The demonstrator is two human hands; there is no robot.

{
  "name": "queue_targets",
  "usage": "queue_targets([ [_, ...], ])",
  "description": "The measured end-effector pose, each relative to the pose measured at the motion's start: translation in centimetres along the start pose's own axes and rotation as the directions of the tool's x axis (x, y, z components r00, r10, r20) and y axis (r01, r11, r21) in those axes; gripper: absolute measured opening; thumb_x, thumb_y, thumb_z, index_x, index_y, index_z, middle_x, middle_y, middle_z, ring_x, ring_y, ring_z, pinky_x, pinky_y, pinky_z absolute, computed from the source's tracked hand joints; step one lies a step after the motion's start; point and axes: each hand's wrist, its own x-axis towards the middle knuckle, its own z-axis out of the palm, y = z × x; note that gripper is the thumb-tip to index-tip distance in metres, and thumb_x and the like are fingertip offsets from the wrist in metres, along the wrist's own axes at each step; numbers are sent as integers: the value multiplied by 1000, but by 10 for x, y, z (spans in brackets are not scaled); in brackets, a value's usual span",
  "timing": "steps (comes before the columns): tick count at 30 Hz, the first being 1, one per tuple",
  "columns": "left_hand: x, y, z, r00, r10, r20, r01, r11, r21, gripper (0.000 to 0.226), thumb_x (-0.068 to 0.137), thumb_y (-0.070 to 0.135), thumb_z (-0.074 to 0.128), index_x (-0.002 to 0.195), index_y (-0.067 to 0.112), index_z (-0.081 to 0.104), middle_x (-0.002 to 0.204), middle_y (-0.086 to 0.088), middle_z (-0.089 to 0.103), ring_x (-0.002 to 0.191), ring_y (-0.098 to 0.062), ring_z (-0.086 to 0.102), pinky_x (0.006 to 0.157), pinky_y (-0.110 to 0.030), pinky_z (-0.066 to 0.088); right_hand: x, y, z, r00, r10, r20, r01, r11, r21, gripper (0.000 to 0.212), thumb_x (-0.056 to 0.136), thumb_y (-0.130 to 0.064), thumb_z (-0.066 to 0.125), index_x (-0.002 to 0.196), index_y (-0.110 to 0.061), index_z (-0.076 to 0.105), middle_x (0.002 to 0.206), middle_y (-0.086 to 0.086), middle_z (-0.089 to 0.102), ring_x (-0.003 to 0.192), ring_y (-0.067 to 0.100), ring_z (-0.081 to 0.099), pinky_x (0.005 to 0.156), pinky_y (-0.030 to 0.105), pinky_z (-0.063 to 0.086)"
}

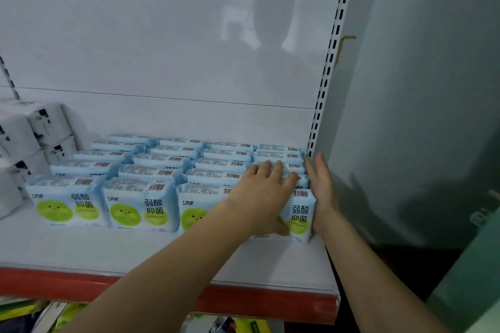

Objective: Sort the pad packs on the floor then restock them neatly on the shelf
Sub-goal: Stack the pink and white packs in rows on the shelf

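Note:
Light-blue pad packs (140, 205) with green smiley faces stand upright in several neat rows on the white shelf (135, 251). My left hand (259, 194) lies flat with straight fingers on top of the rightmost row, its thumb down over the front pack (300, 216). My right hand (322, 192) presses flat against the right side of that same row, fingers straight and pointing toward the back. The front pack's lower left is hidden behind my left hand.
White packs (29, 138) are stacked at the shelf's left end. A slotted white upright (324, 84) and a side panel bound the shelf on the right. The shelf's front edge carries a red strip (243, 303). Mixed goods show on the level below.

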Motion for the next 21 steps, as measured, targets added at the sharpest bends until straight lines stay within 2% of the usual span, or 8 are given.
queue_targets([
  [4,1,-4,-4,1000,27,16,-27,999,29,120,71,75,69,158,24,3,166,-16,3,152,-39,2,123,-57,5,3,-2,-8,998,-47,-33,47,999,-14,52,99,-61,35,111,-24,70,113,10,74,104,30,72,84,41,55],
  [6,1,-7,-5,999,24,48,-24,1000,-2,123,71,74,70,158,29,-4,166,-14,-4,152,-38,-4,123,-56,2,5,-2,-7,1000,-18,-8,18,1000,5,57,100,-60,34,99,-23,78,110,12,75,99,30,73,79,40,59],
  [9,1,-8,-3,999,19,28,-18,1000,-9,121,73,72,70,158,28,-4,166,-15,3,152,-37,3,123,-54,7,8,-2,0,999,36,32,-38,998,58,66,102,-58,31,87,-20,83,101,13,76,85,26,75,67,35,62],
  [12,1,-8,-5,998,22,51,-22,1000,-6,122,72,72,71,158,29,-3,166,-14,5,152,-36,5,123,-55,7,10,-3,-4,1000,15,8,-15,1000,10,61,100,-60,33,100,-21,80,110,15,74,95,30,74,79,41,60],
  [15,1,-8,-8,998,5,69,-4,1000,-7,122,71,73,71,157,31,-5,166,-12,3,152,-35,2,123,-57,6,12,-2,-7,999,32,6,-32,999,-31,60,99,-62,35,101,-22,80,111,15,74,96,31,73,83,44,60],
  [17,0,-7,-7,998,-8,58,9,1000,-7,122,72,74,69,158,31,-7,167,-12,1,153,-35,1,123,-57,4,10,-2,-9,999,36,-19,-38,995,-93,60,98,-64,35,115,-21,73,114,14,73,102,32,72,91,48,56],
  [19,-3,-7,-7,999,-21,43,22,1000,-10,126,71,78,66,157,30,-13,167,-10,-8,153,-33,-6,123,-57,0,2,-7,-15,999,-35,-31,30,990,-135,57,99,-65,30,120,-27,67,116,5,74,105,22,71,94,45,52],
  [21,-14,-10,-12,1000,-24,0,24,998,-59,131,67,84,62,156,32,-19,166,-5,-15,153,-27,-13,123,-55,-2,-10,-8,-21,992,-120,-32,113,979,-169,52,98,-65,28,126,-34,58,127,-14,66,106,0,64,94,30,47],
])
